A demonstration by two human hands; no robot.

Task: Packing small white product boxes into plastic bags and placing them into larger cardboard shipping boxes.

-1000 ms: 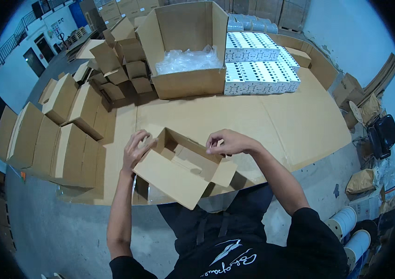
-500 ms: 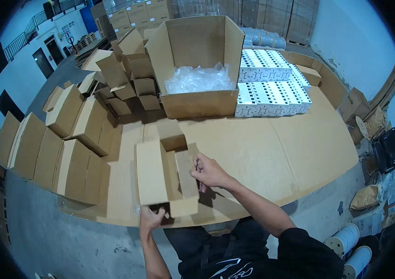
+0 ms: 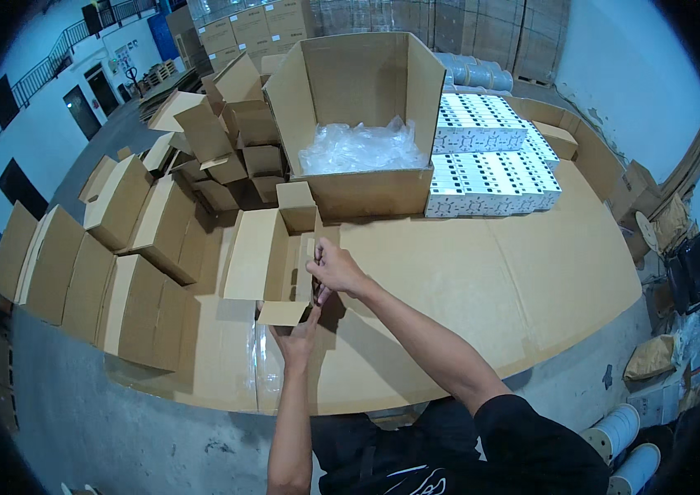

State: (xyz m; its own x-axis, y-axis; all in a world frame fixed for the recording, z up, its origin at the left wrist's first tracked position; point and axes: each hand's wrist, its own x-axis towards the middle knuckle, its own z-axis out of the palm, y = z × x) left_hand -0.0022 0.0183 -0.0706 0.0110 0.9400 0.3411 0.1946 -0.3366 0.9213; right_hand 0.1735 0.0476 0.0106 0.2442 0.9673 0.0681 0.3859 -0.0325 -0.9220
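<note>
"Covering the table, what is seen?"

"A brown cardboard sheet (image 3: 432,330) is laid there, marked by a lengthwise crease. Below it, a grey floor (image 3: 193,445) is shown, with wound spools (image 3: 618,429) at lower right. Farther off, a black chair (image 3: 690,272) is placed before a pale wall (image 3: 638,66); a railing (image 3: 40,82) is seen at far left."

"And the hands?"

"By the left hand (image 3: 295,340), the near right corner of an open carton (image 3: 252,256) is met from below; its fingers are partly hidden, so their closure cannot be told. By the right hand (image 3: 337,268), bent fingers and thumb are closed on the right wall."

"How does that carton look?"

"Plain brown and oblong, it is held over the table's left half, its near flap folded outward and its far flap raised. Whether it is fully rested cannot be told."

"What containers are set around?"

"On the left, brown boxes (image 3: 139,313) are lined up. Behind, a large carton (image 3: 370,196) is filled partway with crumpled clear plastic (image 3: 362,148); beside it, white patterned boxes (image 3: 494,194) are stacked"
</note>
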